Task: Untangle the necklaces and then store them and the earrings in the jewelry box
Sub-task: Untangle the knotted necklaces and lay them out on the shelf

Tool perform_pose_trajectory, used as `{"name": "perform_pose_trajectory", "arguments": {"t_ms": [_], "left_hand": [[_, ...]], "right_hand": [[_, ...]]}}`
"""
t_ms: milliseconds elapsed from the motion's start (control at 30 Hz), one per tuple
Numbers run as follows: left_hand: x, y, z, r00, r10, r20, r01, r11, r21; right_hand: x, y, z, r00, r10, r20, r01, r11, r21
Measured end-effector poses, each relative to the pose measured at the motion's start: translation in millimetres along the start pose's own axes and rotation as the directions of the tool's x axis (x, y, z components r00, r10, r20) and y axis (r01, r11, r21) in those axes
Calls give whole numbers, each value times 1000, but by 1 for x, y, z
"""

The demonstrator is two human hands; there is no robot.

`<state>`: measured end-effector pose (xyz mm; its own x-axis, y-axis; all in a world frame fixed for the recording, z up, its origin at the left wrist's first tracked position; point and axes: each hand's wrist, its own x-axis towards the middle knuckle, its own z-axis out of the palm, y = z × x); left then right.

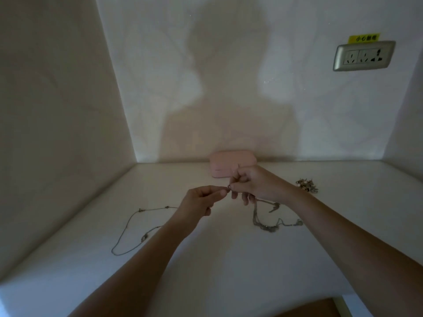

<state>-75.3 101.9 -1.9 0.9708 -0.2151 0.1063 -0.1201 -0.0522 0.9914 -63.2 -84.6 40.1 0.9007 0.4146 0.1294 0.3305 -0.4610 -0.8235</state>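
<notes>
My left hand [201, 201] and my right hand [250, 185] meet above the white table [229, 259], both pinching the end of a thin chain at its clasp [228, 186]. That chain hangs from my right hand into a tangled bunch of necklaces [267, 223] lying on the table below it. A separate thin beaded necklace [132, 229] lies loose in a loop at the left. A pile of earrings [307, 185] sits to the right. The closed pink jewelry box [226, 162] stands against the back wall, just behind my hands.
Walls close the table in at the left, back and right. A wall socket [364, 56] with a yellow label sits high on the back wall at the right. The table's front edge runs along the bottom right.
</notes>
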Motion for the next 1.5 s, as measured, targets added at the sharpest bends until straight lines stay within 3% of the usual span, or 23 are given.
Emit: {"name": "perform_pose_trajectory", "arguments": {"t_ms": [167,533,733,833,1000,1067,1300,1500], "left_hand": [[4,1,-5,992,27,-125,-33,998,-49],[5,3,-14,999,31,-42,-32,999,-17],[7,1,-20,999,-20,31,19,1000,18],[9,1,-22,999,-26,41,25,999,26],[7,3,-21,1000,-1,-18,-1,996,-87],[6,4,-21,1000,-12,-6,11,992,-125],[3,6,-17,1000,-14,5,14,997,-76],[1,8,-14,1000,3,2,-3,1000,6]], "right_hand": [[12,2,4,998,-68,17,66,993,102],[32,3,16,983,-110,147,43,915,402],[34,9,21,987,-111,118,29,837,546],[31,7,21,993,-80,90,26,875,484],[18,-5,8,996,-86,2,85,990,114],[15,-6,8,996,-88,-30,90,994,65],[14,-4,15,990,-104,-93,117,982,147],[18,5,23,996,-89,-31,94,957,274]]}}
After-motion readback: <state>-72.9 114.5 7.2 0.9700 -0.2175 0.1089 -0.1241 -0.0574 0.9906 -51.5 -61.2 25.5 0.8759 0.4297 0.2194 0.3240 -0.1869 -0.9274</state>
